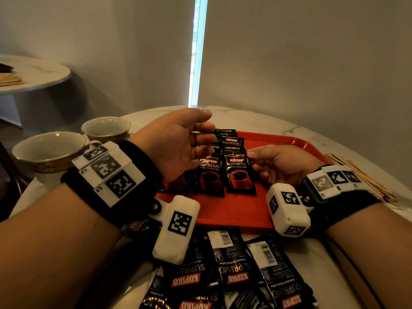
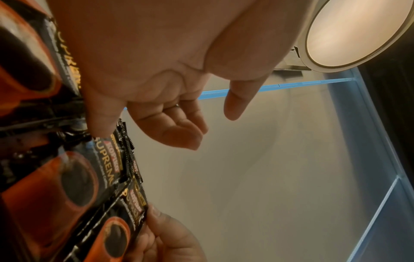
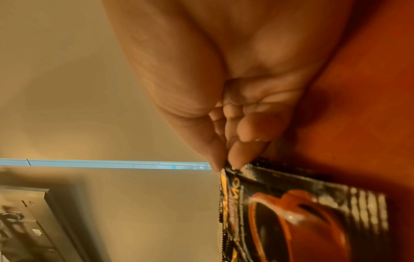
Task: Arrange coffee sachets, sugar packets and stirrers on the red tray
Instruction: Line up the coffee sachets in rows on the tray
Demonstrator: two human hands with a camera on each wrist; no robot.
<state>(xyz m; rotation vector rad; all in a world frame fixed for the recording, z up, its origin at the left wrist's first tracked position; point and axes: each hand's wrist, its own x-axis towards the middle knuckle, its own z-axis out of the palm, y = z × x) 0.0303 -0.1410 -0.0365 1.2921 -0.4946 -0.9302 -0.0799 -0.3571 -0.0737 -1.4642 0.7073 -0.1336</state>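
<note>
A red tray [image 1: 234, 210] lies on the marble table with several black Kopiko coffee sachets [image 1: 210, 175] laid on it in overlapping rows. My left hand [image 1: 185, 141] hovers just over the rows, palm turned inward, fingers loosely bent and holding nothing; the left wrist view shows the left hand [image 2: 170, 109] empty beside the sachets [image 2: 85, 177]. My right hand [image 1: 276, 166] rests on the tray at the right of the front row. Its thumb and forefinger pinch the top corner of the rightmost front sachet [image 1: 239, 177]. The right wrist view shows that right hand [image 3: 224, 164] pinching the sachet [image 3: 302, 212].
Several loose sachets [image 1: 236, 268] lie face down at the table's near edge. Two empty cups [image 1: 49, 150] [image 1: 107, 128] stand at the left. Wooden stirrers [image 1: 361, 181] lie right of the tray. A second round table [image 1: 35, 74] stands at the back left.
</note>
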